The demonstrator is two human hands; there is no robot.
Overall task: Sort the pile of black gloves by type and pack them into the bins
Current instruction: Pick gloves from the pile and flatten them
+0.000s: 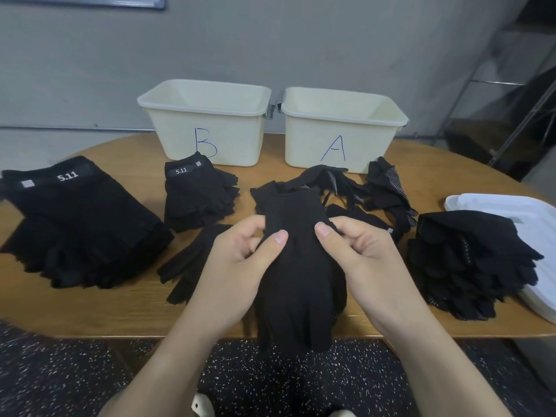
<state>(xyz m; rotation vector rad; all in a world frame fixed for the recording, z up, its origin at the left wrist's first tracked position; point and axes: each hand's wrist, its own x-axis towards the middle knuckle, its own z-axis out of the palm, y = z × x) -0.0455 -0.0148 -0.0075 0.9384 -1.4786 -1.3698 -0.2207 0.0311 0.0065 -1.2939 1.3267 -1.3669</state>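
On the rounded wooden table (90, 311) before a grey wall, above speckled dark flooring, both the left hand (240, 260) and right hand (361, 254) pinch a black glove (298, 266) in front of bin A (343, 130).

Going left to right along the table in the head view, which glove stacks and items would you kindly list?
Large black 5.11 glove stack → small black 5.11 glove stack → held black glove → dotted black glove stack → white plastic lids.

— What colours are showing? 
— Gloves (296, 266) are looking plain black; the right stack (463, 266) is showing white dots. 
— And the bins? 
— Cream, bin B (207, 121) and bin A (343, 130) wearing blue letters, on a tan wooden table (120, 311).
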